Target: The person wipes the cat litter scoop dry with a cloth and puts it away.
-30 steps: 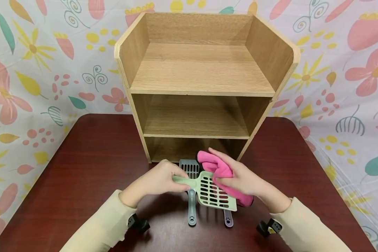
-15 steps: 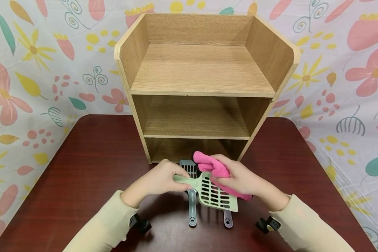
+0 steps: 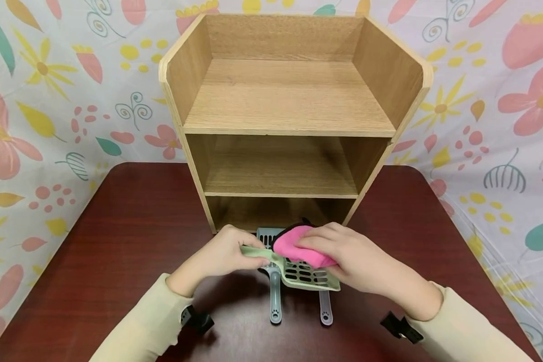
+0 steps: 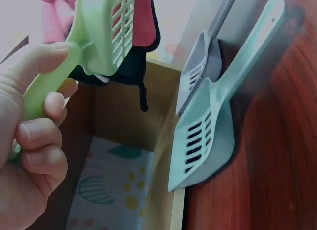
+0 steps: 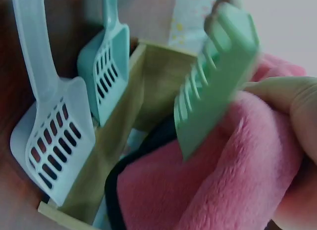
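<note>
Dark red-brown table (image 3: 131,226) under my arms, with a wooden shelf (image 3: 289,100) standing at its far side. My left hand (image 3: 223,256) curls its fingers round the handle of a pale green slotted scoop (image 3: 305,276), held just above the table before the shelf. My right hand (image 3: 353,256) presses a fluffy pink cloth (image 3: 298,251), gripped in its fingers, onto the scoop's slots. Two more scoops (image 3: 276,296) lie beneath, mostly hidden, only their handles showing clearly.

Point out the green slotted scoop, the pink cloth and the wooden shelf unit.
Green slotted plastic scoop (image 3: 309,280): head view, slotted blade.
Pink fleece cloth (image 3: 294,246): head view, folded top.
Wooden shelf unit (image 3: 289,108): head view, top shelf board.
</note>
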A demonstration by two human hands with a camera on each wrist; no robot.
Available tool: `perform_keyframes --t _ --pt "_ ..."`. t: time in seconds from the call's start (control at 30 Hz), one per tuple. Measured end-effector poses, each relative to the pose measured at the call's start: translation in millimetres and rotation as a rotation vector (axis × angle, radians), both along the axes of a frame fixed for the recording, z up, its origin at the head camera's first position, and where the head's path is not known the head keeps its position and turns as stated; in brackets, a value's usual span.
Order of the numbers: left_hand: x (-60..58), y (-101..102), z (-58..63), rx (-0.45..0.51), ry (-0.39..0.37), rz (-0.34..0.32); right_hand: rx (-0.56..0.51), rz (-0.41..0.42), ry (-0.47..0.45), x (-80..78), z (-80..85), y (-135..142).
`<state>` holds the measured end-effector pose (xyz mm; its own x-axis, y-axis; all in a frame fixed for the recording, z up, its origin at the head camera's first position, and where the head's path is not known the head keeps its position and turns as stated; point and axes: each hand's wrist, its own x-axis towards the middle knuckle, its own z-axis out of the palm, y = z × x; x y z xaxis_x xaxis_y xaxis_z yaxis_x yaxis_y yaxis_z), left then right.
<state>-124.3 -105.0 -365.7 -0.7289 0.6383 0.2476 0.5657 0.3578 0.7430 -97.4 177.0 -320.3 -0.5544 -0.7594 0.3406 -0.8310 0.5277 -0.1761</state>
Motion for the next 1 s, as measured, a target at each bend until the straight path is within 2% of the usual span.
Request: perform_keyframes --t 0.1,0.3,0.43,0.6,0.8,1.0 --pt "0.1 1.9 -0.2 0.0 0.013 0.005 0.061 -0.004 -0.009 2.2 -0.4 -4.0" --pt "0.4 3.5 -0.5 0.011 0.018 0.015 0.079 -0.009 -0.112 4.2 -2.2 -6.2" --pt "-0.1 4.5 -2.1 0.038 0.053 0.007 0.101 -0.005 -0.115 4.3 -4.2 -8.7" --pt "1.3 5.3 -4.4 0.056 0.106 0.007 0.081 0.065 -0.095 0.7 -5.4 -10.8" --pt "2.4 6.1 -5.6 0.076 0.172 0.016 0.081 0.155 -0.153 -3.9 -2.3 -10.3" --pt "0.8 7.1 -8.4 0.073 0.243 0.012 0.228 0.056 -0.238 -3.0 1.3 -9.0"
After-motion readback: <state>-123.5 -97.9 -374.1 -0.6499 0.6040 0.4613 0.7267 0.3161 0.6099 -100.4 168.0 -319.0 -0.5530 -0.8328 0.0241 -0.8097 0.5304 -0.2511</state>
